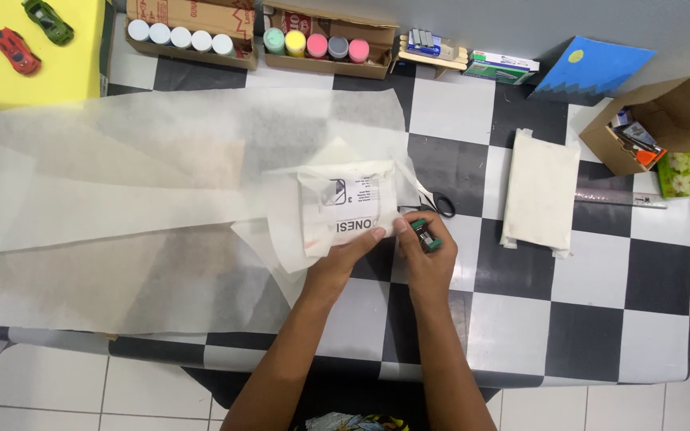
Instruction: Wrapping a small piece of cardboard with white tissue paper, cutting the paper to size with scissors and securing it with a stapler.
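tissue-wrapped packet (pixel 350 206) pinned at its edge by left hand (pixel 345 259); right hand (pixel 425 255) grasps glue stick (pixel 424 235).

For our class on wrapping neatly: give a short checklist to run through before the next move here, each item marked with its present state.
1. Left hand presses the white paper-wrapped flat package: ok.
2. Right hand holds the small green tape dispenser: ok.
3. Black-handled scissors lie within reach: ok.
4. Thin white tissue sheet lies flat: not ok, creased.
5. Tape end free: cannot tell.
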